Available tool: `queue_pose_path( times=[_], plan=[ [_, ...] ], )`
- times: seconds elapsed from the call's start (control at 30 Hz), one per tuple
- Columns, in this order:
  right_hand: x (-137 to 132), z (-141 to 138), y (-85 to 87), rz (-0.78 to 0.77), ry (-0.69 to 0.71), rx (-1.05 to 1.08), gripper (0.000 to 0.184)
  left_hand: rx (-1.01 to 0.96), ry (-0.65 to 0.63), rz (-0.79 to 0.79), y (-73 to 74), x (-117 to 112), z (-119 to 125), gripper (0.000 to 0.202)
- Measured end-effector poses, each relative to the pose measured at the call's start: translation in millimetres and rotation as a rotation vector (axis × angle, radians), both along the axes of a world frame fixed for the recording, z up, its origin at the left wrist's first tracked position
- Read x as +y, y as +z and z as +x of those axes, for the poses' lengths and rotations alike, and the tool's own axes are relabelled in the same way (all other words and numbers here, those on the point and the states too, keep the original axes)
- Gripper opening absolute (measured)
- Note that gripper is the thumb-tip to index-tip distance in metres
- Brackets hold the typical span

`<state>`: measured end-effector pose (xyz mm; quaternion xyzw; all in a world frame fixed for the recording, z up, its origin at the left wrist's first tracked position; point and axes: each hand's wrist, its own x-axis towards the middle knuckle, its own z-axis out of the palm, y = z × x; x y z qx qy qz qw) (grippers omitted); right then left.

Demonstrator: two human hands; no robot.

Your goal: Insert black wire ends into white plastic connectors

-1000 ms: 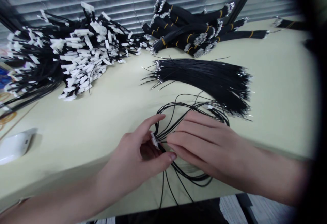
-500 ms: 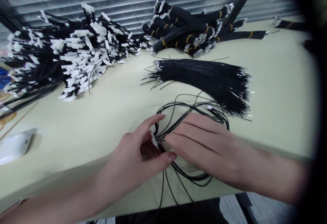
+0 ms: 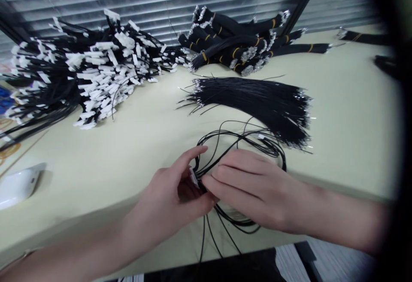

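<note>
White connector housing (image 3: 193, 177) sits cradled in my half-curled left hand (image 3: 170, 196), thumb and index spread; its long axis slants crosswise to my right hand (image 3: 257, 187), whose fingertips pinch just beside it, any wire between them hidden from me.

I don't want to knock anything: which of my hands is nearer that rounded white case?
Left. Your left hand is right of the white case, around a white connector; your right hand is farther right, beyond the left one.
</note>
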<state>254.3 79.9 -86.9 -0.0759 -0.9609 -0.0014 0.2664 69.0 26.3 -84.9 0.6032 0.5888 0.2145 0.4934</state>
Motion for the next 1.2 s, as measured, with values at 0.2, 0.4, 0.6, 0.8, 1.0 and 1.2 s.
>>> queue_pose_path(
  times=[0.2, 0.4, 0.6, 0.8, 1.0, 1.2],
  plan=[
    [2.9, -0.8, -2.4, 0.026, 0.006, 0.023, 0.029, -0.032, 0.004, 0.014, -6.6, 0.0, -2.0, 0.066],
    [13.2, -0.8, 3.9, -0.277, 0.053, 0.145, 0.016, -0.180, 0.105, -0.098, -2.6, 4.6, -0.4, 0.066],
    [65.9, -2.9, 19.3, -0.394, -0.308, 0.206, 0.015, -0.200, 0.115, -0.163, 5.9, 3.7, -0.7, 0.070],
    [124.8, -26.6, 8.4, -0.105, -0.299, -0.062, 0.013, -0.221, 0.111, -0.133, -1.5, 2.1, -3.2, 0.069],
    [134.6, -45.7, -1.4, 0.010, -0.253, -0.259, 0.015, -0.216, 0.106, -0.094, -5.7, 1.4, -4.9, 0.067],
    [140.1, -46.3, -2.9, 0.057, -0.161, -0.341, 0.013, -0.204, 0.092, -0.087, -6.6, 0.5, -5.4, 0.066]
  ],
)
